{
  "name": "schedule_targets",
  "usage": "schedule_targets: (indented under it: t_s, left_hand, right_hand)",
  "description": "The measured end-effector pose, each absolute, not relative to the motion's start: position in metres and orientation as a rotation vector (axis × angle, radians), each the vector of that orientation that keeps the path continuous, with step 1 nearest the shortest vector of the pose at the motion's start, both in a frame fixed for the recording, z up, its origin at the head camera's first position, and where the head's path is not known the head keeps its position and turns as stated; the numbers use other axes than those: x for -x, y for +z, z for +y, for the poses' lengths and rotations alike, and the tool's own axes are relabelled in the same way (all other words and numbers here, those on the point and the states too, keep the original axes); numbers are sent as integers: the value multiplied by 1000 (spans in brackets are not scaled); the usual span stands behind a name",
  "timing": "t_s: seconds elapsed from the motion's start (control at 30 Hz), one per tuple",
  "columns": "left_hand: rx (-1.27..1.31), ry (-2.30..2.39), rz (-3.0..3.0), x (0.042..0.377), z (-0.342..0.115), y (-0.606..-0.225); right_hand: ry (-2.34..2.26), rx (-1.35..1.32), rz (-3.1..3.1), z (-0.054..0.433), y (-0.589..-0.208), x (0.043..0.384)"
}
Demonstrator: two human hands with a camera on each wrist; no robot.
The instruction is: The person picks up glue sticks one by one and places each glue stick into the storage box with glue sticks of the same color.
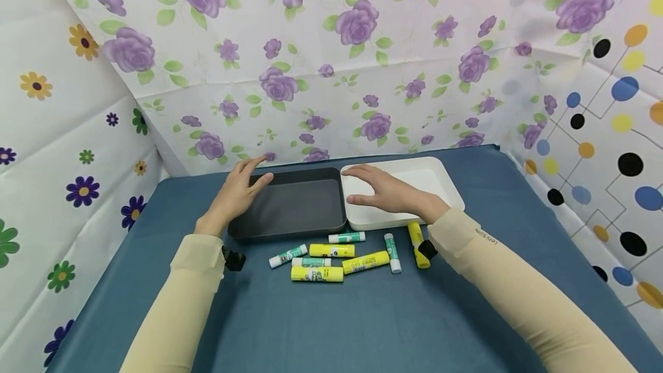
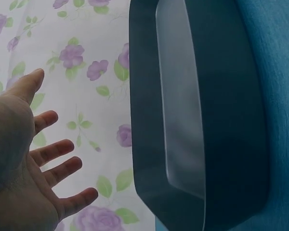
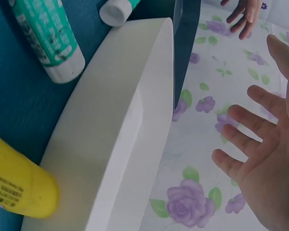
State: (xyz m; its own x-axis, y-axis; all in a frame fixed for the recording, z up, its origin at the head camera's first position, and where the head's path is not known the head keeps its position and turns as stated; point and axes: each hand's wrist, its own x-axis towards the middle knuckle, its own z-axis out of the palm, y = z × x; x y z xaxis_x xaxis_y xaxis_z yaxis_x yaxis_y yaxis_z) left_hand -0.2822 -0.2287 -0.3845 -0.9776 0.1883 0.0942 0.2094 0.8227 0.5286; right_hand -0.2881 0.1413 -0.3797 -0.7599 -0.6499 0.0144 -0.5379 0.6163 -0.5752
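Note:
My left hand [image 1: 236,193] hovers over the left end of a dark grey tray [image 1: 295,203], fingers spread and holding nothing. Above the white tray [image 1: 414,174] my right hand [image 1: 385,190] is held out, its fingers apart and also bare of any object. The two trays lie side by side, and no objects show inside them. In front of them lie several glue sticks, some yellow, such as the yellow glue stick [image 1: 317,274], and some green and white, such as the green glue stick [image 1: 392,253]. The left wrist view shows the relaxed left palm [image 2: 19,163] beside the dark tray.
A blue cloth [image 1: 311,327] covers the table. Flowered sheeting [image 1: 321,73] rises behind the trays, with patterned sheets at both sides. One yellow glue stick [image 1: 418,244] lies against the white tray's front edge, close to the right wrist.

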Motion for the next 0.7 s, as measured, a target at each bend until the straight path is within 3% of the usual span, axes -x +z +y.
schedule_targets:
  t_s: [0.7]
  left_hand:
    - [290,-978,-2968,272,-254,-386]
  right_hand:
    - [-878,1100,2542,134,-384,253]
